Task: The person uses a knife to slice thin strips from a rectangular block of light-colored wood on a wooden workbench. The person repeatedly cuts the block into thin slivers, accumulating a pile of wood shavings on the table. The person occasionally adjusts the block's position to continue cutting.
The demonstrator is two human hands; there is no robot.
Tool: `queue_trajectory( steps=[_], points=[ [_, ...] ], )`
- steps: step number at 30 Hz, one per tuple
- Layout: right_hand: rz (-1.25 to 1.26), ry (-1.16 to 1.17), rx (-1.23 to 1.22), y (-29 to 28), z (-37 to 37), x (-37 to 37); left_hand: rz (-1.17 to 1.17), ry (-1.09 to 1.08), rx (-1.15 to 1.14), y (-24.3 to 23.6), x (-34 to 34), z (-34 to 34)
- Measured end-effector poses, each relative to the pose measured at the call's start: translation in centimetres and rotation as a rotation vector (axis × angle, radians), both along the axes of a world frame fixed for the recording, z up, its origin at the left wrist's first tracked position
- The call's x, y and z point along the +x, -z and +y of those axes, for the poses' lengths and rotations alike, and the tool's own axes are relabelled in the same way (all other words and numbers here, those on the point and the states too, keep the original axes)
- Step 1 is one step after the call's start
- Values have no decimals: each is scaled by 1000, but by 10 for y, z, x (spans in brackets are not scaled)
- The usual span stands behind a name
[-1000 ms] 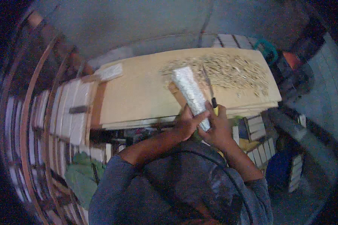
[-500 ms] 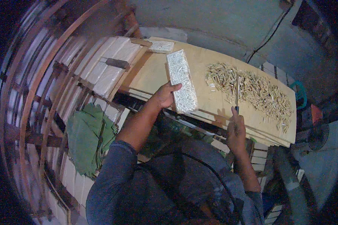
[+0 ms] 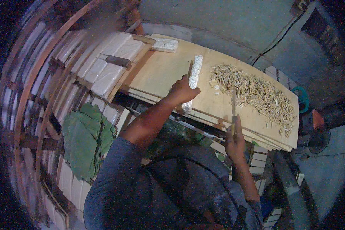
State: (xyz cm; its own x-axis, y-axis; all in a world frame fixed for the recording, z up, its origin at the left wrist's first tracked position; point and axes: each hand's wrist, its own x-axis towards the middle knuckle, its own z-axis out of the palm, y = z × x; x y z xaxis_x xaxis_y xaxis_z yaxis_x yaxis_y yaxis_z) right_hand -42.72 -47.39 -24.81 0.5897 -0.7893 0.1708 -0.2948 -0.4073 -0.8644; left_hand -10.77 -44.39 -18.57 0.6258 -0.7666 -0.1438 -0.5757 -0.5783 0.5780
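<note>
While the left hand [image 3: 184, 92] is gripping a shiny white block [image 3: 196, 71], narrow side up, over the tabletop [image 3: 149, 76], its forearm [image 3: 151, 120] is slanting up from the lower left; the right hand [image 3: 235, 143], near the front edge, is clasping a knife [image 3: 234, 103] that is pointing toward a pile of short pale pieces [image 3: 257, 92].

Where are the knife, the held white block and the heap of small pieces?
Knife [image 3: 234, 102]: head view, on the blade.
Held white block [image 3: 195, 73]: head view, upper part.
Heap of small pieces [image 3: 253, 92]: head view, middle.
</note>
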Motion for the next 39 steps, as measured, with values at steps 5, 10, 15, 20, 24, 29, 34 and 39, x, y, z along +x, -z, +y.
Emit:
queue_trajectory(
  steps=[5,10,15,20,24,29,34,39],
  points=[
    [-231,-39,558,-39,0,72,245,50,-187,5,1,-7],
    [-139,-75,275,25,-38,110,219,113,-298,13,-29,0],
    [-94,-109,63,39,-62,108,133,74,-226,33,-31,17],
    [-36,-109,74,1,-78,135,415,30,-95,81,-20,42],
    [72,-117,-102,-17,-62,144,649,51,-101,53,-47,41],
    [196,-181,-307,-22,-60,140,277,50,-166,62,-72,48],
    [320,-246,-323,-27,-70,168,311,-52,-206,71,-106,62],
    [417,-272,-378,-30,-91,189,952,-280,-460,66,-124,53]
  ],
)
